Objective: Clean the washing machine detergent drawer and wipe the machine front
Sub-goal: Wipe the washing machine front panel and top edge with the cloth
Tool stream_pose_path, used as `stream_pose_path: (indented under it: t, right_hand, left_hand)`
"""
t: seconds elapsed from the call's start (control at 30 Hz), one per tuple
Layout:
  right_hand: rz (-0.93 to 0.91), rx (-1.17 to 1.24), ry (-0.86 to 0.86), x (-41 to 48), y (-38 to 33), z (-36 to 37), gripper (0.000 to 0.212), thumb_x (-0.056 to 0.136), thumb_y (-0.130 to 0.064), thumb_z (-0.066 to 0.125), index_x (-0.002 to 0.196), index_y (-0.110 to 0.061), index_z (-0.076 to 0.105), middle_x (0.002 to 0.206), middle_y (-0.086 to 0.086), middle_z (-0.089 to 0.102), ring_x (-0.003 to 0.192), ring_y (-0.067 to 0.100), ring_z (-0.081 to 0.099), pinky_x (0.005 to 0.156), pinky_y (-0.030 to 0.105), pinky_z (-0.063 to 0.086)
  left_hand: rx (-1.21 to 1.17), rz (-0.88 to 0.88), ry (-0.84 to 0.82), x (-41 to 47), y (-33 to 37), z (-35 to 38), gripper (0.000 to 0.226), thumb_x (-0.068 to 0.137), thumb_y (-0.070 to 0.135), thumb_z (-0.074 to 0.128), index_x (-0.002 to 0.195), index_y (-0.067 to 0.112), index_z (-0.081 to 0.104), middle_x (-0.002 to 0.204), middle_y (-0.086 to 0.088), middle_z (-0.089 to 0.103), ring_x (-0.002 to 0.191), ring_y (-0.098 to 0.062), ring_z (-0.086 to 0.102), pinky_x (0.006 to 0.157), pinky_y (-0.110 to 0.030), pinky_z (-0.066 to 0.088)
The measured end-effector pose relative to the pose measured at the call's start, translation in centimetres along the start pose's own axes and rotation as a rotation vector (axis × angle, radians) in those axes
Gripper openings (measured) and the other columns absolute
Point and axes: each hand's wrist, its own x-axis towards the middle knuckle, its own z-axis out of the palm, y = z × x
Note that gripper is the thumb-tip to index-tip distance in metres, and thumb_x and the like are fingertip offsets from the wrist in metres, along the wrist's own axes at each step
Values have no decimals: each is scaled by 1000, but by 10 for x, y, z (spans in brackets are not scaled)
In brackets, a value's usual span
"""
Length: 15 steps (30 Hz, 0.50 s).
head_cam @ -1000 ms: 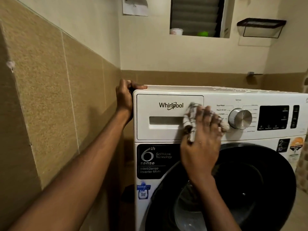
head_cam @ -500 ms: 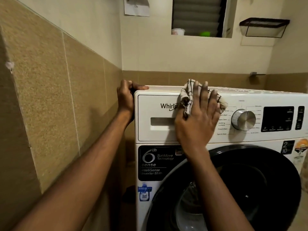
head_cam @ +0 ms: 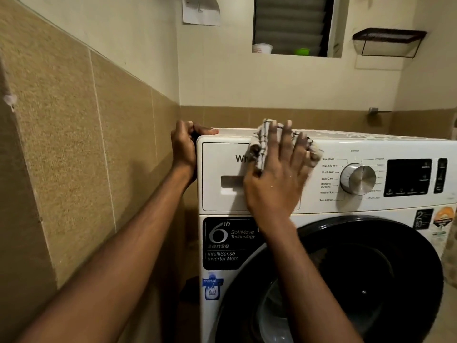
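Subject: white front-loading washing machine (head_cam: 385, 206), standing close beside a tan tiled wall (head_cam: 74, 144) on its left.

Detergent drawer: the white rectangular detergent drawer front (head_cam: 222, 167) sits at the upper left of the machine face and is pushed in flush. Its recessed handle slot is partly covered by the right hand.

Cloth: a white cloth with thin dark check lines (head_cam: 262, 147) is bunched against the upper right part of the drawer front, reaching up to the machine's top edge. It hides most of the brand lettering.

Right hand (head_cam: 274, 179): fingers straight and spread, palm flat, pressing the cloth against the panel. No curl round the cloth is visible.

Left hand (head_cam: 184, 147): fingers curled round the machine's top left corner, thumb lying along the top surface.

Other fittings: a brushed silver round programme dial (head_cam: 358, 179) is just right of the right hand, not touching it. A black display panel (head_cam: 409, 177) is further right. The round black door (head_cam: 358, 280) below is shut.
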Motion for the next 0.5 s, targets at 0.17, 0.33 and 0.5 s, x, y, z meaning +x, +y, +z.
stream_pose_path:
  t: [0.17,0.33,0.5]
  right_hand:
    - [-457,-41,-102,-60,-15,20,72,93,-40,43,157,-28,13,166,0,3,152,23,-4,122,45,6]
    - [-282,-94,-42,-63,27,16,68,94,-43,29,158,-24,10,166,3,2,152,24,-2,121,51,8]
    - [9,30,22,-62,-4,20,72,99,-46,36,158,-21,2,165,8,-7,151,28,-10,120,52,-8]
  left_hand:
    - [-13,8,-13,-1,1,3,59,93,17,27,45,11,59,58,-11,67,77,-30,67,86,-40,53]
    - [-18,5,-12,1,-1,-1,61,94,18,26,43,15,59,57,-11,67,75,-29,67,88,-39,52]
    - [-20,0,-17,0,-1,0,63,95,17,26,42,16,60,57,-9,67,77,-30,66,88,-39,51]
